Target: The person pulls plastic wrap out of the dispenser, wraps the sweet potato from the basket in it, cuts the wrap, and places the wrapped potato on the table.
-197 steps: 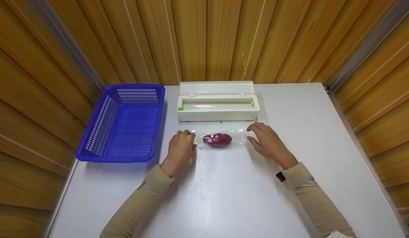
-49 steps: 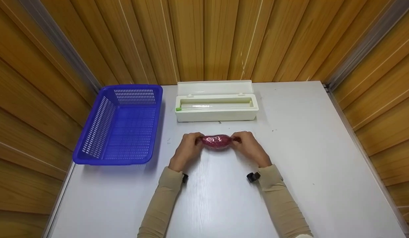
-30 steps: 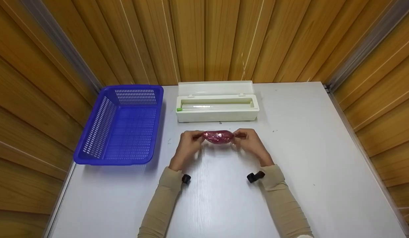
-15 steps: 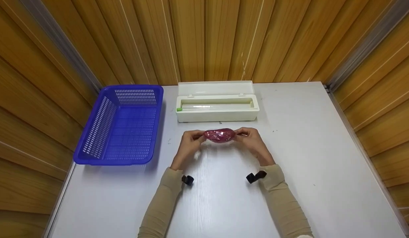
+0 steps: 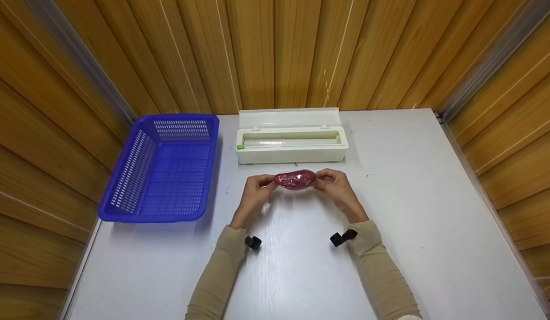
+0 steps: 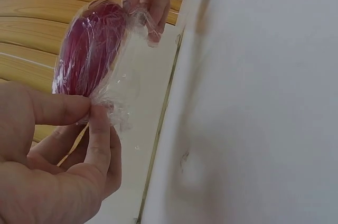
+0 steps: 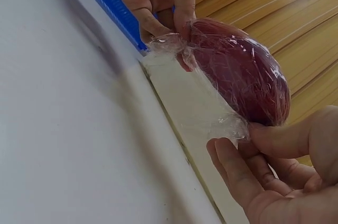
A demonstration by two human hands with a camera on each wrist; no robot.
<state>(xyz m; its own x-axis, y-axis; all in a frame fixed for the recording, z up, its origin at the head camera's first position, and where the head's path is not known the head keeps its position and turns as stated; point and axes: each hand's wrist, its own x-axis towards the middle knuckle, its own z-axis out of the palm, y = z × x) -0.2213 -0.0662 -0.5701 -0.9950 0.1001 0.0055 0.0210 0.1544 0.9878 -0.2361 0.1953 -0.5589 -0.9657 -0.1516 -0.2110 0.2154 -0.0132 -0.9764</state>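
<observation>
A dark red-purple sweet potato point(image 5: 296, 179), wrapped tightly in shiny cling film, is held just above the table in front of the white box. My left hand point(image 5: 255, 191) pinches the gathered film at its left end between thumb and fingers. At the opposite end my right hand point(image 5: 339, 191) pinches the other bunched tail. In the left wrist view, a crumpled film tail point(image 6: 120, 114) pokes out past my left fingers. The right wrist view shows the wrapped sweet potato point(image 7: 240, 71) stretched between both hands, with creased film point(image 7: 229, 128) by my right thumb.
Behind the hands stands a white cling film box point(image 5: 292, 156), its lid point(image 5: 290, 118) raised, a film roll point(image 5: 292, 142) inside and a green slider at the left. To the left sits a blue basket point(image 5: 152, 217). Wooden panels point(image 5: 292, 53) enclose the white table point(image 5: 435, 200).
Earlier the film's ends lay spread flat on the table; they are now gathered close to the sweet potato. Both hands have come together, lifted it and moved it slightly toward the box.
</observation>
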